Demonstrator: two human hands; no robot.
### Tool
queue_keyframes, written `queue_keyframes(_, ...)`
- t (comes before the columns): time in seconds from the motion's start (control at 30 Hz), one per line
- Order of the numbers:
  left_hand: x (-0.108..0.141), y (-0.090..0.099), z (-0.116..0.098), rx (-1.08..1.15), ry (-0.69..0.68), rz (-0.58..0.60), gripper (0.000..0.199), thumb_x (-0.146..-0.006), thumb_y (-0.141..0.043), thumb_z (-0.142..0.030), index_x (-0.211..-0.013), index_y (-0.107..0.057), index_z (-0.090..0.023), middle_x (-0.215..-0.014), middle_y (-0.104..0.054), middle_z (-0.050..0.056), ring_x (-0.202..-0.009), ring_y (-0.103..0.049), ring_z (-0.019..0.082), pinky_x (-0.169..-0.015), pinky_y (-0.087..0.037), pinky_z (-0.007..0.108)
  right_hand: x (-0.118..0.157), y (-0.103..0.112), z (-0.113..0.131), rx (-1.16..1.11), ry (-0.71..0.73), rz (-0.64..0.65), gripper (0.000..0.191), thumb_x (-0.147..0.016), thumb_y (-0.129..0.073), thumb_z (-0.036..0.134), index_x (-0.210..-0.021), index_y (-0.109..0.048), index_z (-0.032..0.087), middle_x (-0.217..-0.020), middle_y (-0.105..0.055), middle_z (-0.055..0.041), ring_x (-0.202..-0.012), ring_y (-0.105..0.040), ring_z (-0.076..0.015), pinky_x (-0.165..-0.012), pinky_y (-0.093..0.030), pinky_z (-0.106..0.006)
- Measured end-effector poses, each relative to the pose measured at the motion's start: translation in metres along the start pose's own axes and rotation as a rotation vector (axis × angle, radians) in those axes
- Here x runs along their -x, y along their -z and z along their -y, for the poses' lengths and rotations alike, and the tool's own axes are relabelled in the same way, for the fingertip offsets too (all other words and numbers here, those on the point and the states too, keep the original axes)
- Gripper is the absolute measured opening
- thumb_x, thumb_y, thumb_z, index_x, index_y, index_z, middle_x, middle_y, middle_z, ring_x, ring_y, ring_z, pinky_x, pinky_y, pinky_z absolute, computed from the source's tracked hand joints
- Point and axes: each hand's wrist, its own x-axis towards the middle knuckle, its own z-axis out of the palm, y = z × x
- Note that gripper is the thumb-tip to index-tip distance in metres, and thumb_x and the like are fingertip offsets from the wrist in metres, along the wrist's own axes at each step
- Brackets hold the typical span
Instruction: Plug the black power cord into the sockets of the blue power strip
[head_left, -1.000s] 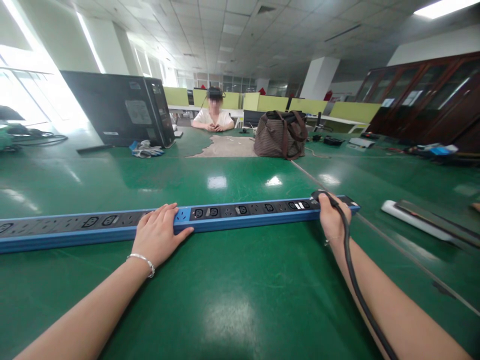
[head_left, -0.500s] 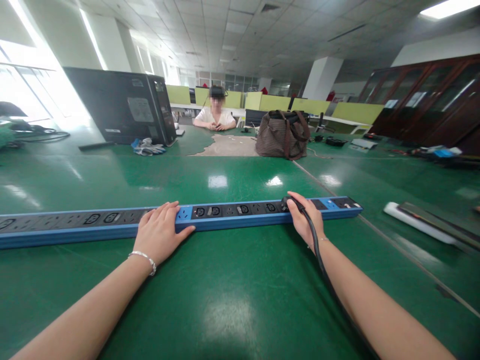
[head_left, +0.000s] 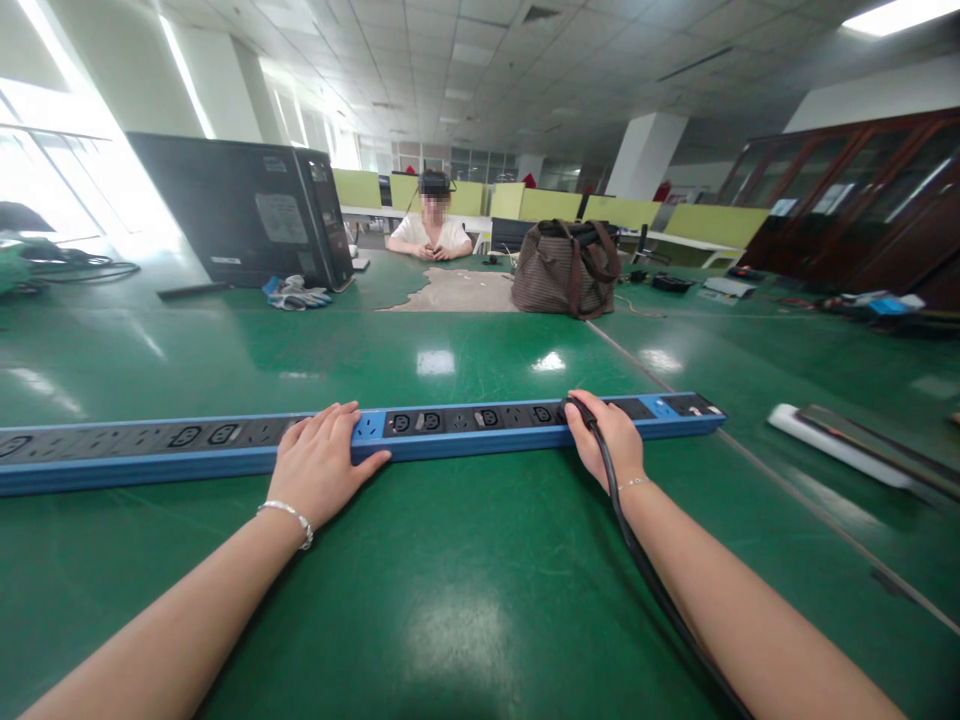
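A long blue power strip (head_left: 465, 442) with black sockets lies across the green table, running out of view at the left. My left hand (head_left: 319, 462) grips its middle, fingers over the top and thumb along the front side. Towards the strip's right end, my right hand (head_left: 613, 442) is closed around a black power plug (head_left: 577, 410) at the socket face. Fingers hide the plug's front, so I cannot tell how deep it sits. From the plug a thick black cable (head_left: 645, 565) runs down along my right forearm.
Behind the strip stand a black computer case (head_left: 225, 210), gloves (head_left: 296, 293) and a brown bag (head_left: 559, 265). A white bar-shaped object (head_left: 832, 450) lies to the right. Across the table sits another person (head_left: 431, 235), hands together.
My right hand, with the plug in it, has shifted slightly left and turned a little, and the cable has swung left too. My left hand and the strip stay put.
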Motion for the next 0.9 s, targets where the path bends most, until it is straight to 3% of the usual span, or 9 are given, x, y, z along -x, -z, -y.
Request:
queue_keyframes(0.33,0.000,0.003,-0.002,-0.007,0.004,0.013,0.064,-0.079,-0.044,-0.059,-0.123,-0.050,-0.012,-0.134,-0.052,0.017,-0.125,-0.046,0.031,-0.104,-0.030,0.046,0.005,-0.002,-0.002,0.079,0.089,0.017,0.034,-0.090,-0.040,0.037,-0.111,-0.062,0.021,-0.106,-0.070,-0.0067,-0.095,-0.065,-0.0222,-0.098,-0.039,-0.040)
queue_keyframes(0.47,0.000,0.004,-0.003,0.005,0.013,0.006,0.064,-0.079,-0.045,-0.058,-0.123,-0.049,-0.012,-0.134,-0.052,0.017,-0.125,-0.045,0.031,-0.105,-0.030,0.046,0.005,0.000,0.000,0.078,0.015,0.018,0.033,-0.090,-0.041,0.038,-0.110,-0.063,0.024,-0.097,-0.072,-0.0053,-0.087,-0.066,-0.0223,-0.092,-0.044,-0.040)
queue_keyframes(0.63,0.000,0.003,-0.002,0.022,0.020,0.011,0.064,-0.079,-0.045,-0.058,-0.124,-0.049,-0.013,-0.134,-0.052,0.017,-0.126,-0.045,0.030,-0.106,-0.029,0.046,0.004,0.001,0.001,0.068,0.037,0.034,0.032,-0.088,-0.042,0.039,-0.109,-0.064,0.025,-0.098,-0.071,-0.0051,-0.088,-0.065,-0.0228,-0.090,-0.045,-0.040)
queue_keyframes(0.9,0.000,0.004,-0.003,0.019,0.021,0.007,0.065,-0.079,-0.045,-0.058,-0.124,-0.049,-0.011,-0.133,-0.052,0.018,-0.125,-0.045,0.031,-0.105,-0.029,0.045,0.008,-0.010,0.002,-0.038,-0.103,-0.048,0.032,-0.085,-0.046,0.040,-0.105,-0.066,0.023,-0.095,-0.071,-0.0060,-0.089,-0.064,-0.0231,-0.088,-0.045,-0.039)
